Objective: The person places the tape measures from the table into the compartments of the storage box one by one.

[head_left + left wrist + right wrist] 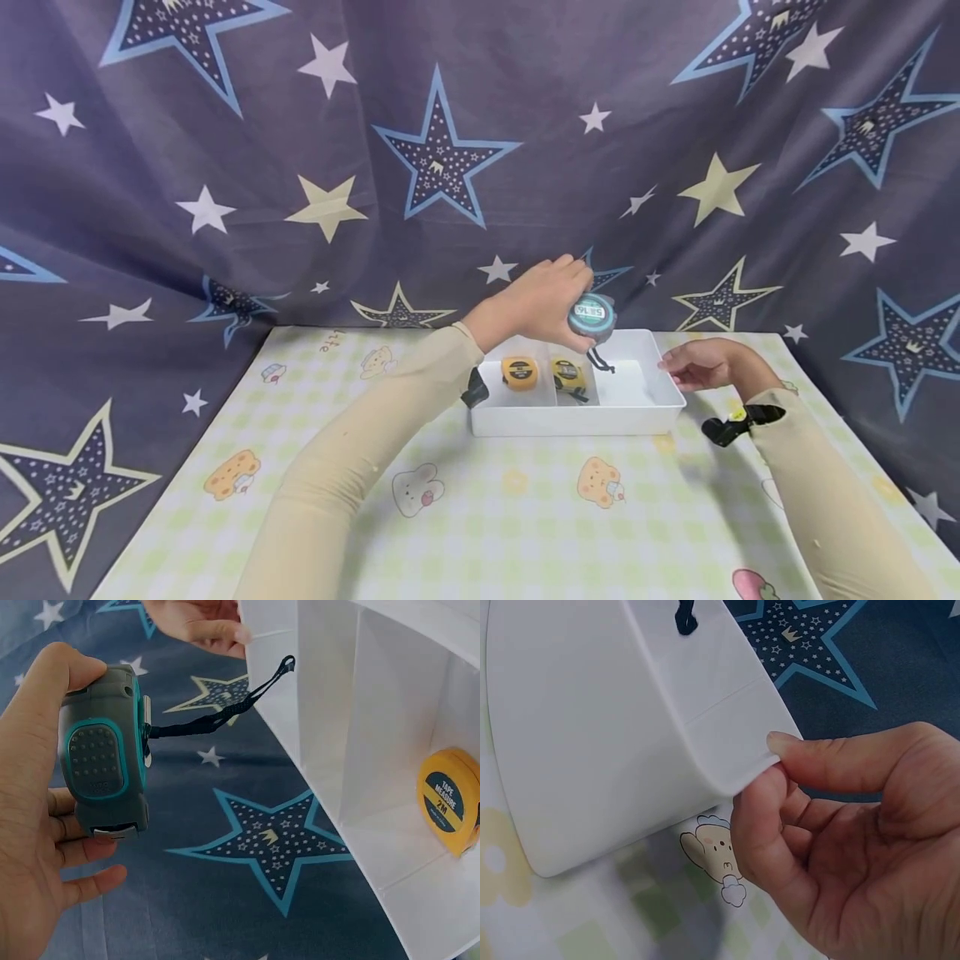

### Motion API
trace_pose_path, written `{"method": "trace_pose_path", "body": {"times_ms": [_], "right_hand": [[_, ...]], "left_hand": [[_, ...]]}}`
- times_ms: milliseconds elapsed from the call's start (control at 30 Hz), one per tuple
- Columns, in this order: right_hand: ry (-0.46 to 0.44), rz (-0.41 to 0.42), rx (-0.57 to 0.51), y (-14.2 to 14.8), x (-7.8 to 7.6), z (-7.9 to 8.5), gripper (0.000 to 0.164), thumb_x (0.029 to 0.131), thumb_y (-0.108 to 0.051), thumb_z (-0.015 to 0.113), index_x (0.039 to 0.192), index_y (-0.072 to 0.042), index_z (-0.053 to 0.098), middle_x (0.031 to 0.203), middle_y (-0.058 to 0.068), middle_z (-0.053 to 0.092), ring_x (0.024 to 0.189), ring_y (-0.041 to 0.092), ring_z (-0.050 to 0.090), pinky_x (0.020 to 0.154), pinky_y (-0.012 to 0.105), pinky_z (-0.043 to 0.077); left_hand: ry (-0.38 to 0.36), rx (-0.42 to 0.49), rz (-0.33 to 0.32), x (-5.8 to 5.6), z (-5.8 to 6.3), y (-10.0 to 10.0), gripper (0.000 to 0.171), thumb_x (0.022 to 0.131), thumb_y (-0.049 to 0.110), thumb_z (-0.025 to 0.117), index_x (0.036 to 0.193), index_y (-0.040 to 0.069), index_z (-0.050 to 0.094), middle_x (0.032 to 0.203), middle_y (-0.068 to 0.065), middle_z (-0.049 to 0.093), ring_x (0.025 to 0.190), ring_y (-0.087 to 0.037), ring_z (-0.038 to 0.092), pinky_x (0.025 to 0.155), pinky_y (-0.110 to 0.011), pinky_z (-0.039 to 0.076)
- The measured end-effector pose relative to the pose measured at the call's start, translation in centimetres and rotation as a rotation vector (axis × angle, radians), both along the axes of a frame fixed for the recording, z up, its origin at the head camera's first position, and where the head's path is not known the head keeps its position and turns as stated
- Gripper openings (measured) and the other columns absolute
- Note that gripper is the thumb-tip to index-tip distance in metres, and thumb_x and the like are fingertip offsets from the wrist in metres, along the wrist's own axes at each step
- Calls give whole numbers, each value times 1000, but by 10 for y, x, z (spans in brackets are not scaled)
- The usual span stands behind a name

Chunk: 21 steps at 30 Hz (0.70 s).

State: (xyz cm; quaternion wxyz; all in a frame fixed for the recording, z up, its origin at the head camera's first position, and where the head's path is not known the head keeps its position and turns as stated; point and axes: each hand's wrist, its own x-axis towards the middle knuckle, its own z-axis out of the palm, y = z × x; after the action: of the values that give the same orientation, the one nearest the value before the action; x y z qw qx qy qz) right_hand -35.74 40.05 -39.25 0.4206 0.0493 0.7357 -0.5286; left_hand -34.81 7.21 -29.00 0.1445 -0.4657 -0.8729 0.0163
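My left hand (546,302) grips a grey and teal tape measure (592,317) between thumb and fingers, up over the right part of a white divided box (573,423). From its case hangs a black wrist strap (202,724), its loop dangling toward the box. With thumb and forefinger, my right hand (855,825) pinches the rim at the box's right end. Inside the box, an orange tape measure (520,373) lies in the left compartment, and a yellow and black tape measure (567,375) in the middle one.
The box stands near the back of a table with a green checked cloth (517,525) printed with cartoon animals. Right behind the table hangs a dark blue curtain (540,183) with stars. A black wrist strap with a camera mount (738,423) sits on my right sleeve.
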Motion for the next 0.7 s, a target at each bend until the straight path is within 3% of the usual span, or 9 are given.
{"method": "trace_pose_path", "body": {"times_ms": [267, 500, 700], "right_hand": [[10, -26, 12, -3, 0, 0, 23, 106, -10, 47, 89, -18, 61, 81, -6, 62, 76, 3, 60, 74, 16, 56], [21, -15, 25, -3, 0, 2, 24, 106, -11, 47, 89, -18, 62, 81, -7, 62, 76, 2, 60, 74, 15, 55], [15, -26, 29, -3, 0, 0, 24, 106, -10, 47, 88, -18, 62, 81, -7, 62, 76, 2, 60, 74, 16, 56]], "left_hand": [[32, -115, 20, -1, -2, 12, 79, 77, 74, 63, 127, 14, 52, 123, -1, 55, 113, -17, 47, 96, -33, 47], [91, -180, 5, -3, 3, 19, 90, 76, 75, 63, 137, 9, 49, 134, -6, 55, 121, -21, 48, 103, -39, 47], [97, -221, 10, -2, 1, 24, 93, 77, 74, 61, 140, 7, 49, 137, -7, 54, 123, -22, 48, 106, -41, 46]]}}
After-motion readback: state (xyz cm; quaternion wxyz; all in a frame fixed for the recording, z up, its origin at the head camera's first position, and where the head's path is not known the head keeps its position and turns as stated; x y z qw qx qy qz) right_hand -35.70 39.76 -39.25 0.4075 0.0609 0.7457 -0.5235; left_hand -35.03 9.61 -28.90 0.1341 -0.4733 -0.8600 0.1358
